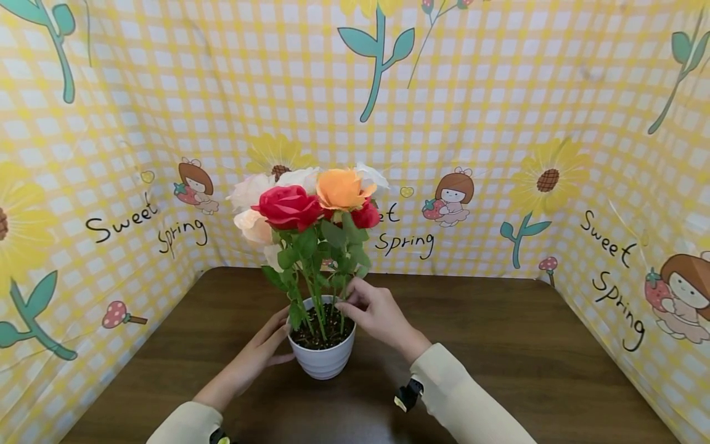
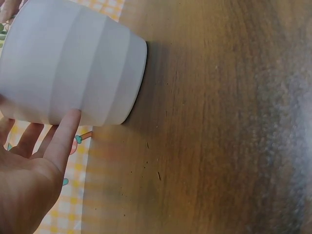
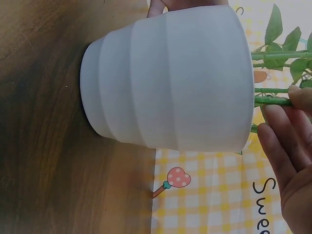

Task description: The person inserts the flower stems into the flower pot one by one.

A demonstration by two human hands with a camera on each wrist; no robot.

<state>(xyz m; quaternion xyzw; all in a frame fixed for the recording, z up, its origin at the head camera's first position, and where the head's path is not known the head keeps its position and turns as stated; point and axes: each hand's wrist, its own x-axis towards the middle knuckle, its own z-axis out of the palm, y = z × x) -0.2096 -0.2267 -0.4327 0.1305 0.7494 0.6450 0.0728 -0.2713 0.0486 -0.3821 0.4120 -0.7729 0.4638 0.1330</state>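
A white ribbed flowerpot (image 1: 324, 362) holding dark soil (image 1: 313, 339) stands upright on the table. Artificial roses on green stems rise from it: a red rose (image 1: 289, 208), an orange rose (image 1: 344, 189), a peach rose (image 1: 253, 226) and several whitish ones. My left hand (image 1: 256, 359) rests against the pot's left side; in the left wrist view its fairly straight fingers (image 2: 62, 139) touch the wall. Over the right rim, my right hand (image 1: 379, 312) pinches a green stem (image 3: 273, 101) between thumb and fingers, just above the pot in the right wrist view. Leaves partly cover the other stems.
The dark brown wooden table (image 1: 488, 357) extends around the pot, with small dark crumbs (image 2: 158, 175) on it near the left hand. A yellow-checked cloth (image 1: 488, 111) with printed flowers and figures encloses the back and both sides.
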